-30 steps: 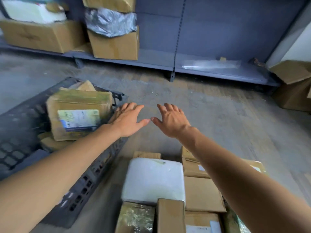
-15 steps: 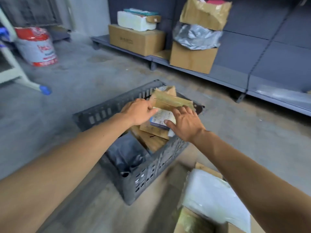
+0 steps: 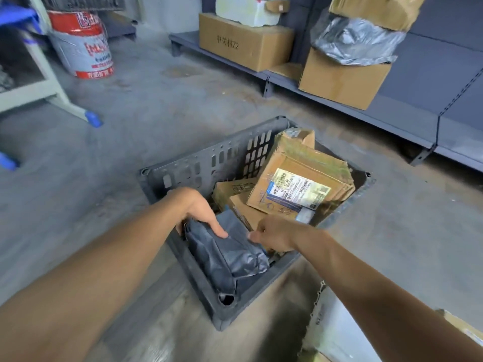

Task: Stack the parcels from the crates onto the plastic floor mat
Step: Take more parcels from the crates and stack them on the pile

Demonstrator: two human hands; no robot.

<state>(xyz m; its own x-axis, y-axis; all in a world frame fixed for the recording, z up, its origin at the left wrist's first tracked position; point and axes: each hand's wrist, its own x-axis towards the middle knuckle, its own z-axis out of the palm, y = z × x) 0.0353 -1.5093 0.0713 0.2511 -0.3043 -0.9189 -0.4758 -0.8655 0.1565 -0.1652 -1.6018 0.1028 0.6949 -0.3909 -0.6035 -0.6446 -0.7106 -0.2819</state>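
- Reaching into the crate point(image 3: 183, 168), the left grip point(image 3: 201, 212) is curling round the grey parcel point(image 3: 230, 254) in the near corner.
- The right grip point(image 3: 274, 235) is touching its other edge, likely steadying the floppy bag; I cannot tell if it is clasping.

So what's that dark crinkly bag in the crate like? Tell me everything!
The grey parcel is a dark grey plastic mailing bag, shiny and wrinkled, bulging round something boxy. It lies in the near corner of the dark slotted crate, next to the cardboard boxes. The left hand grips its upper left edge, thumb on top. The right hand touches its right edge; whether it grips there is hidden.
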